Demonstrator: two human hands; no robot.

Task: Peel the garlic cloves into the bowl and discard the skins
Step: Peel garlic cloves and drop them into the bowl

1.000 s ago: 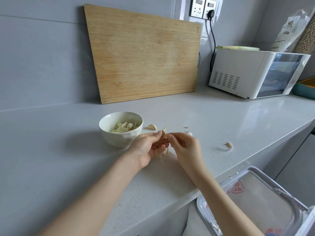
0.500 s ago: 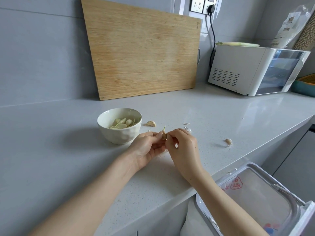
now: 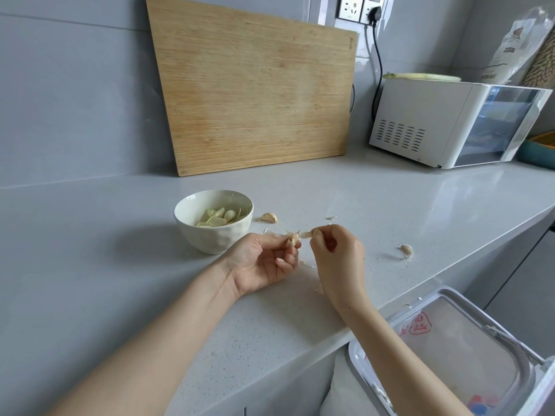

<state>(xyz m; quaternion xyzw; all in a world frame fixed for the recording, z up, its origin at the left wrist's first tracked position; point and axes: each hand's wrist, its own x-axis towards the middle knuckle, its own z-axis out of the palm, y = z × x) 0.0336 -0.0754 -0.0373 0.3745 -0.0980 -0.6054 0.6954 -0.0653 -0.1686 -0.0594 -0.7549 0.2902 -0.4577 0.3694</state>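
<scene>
The left hand, palm up, pinches a garlic clove between thumb and fingertips, just right of the white bowl that holds peeled cloves. The right hand, close beside it, pinches a strip of skin that runs to the clove. 2 unpeeled cloves lie on the counter: 1 near the bowl, 1 further right. A lined bin stands open below the near edge.

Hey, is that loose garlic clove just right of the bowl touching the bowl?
Apart. The head view shows a strip of bare counter between the loose garlic clove and the bowl.
</scene>
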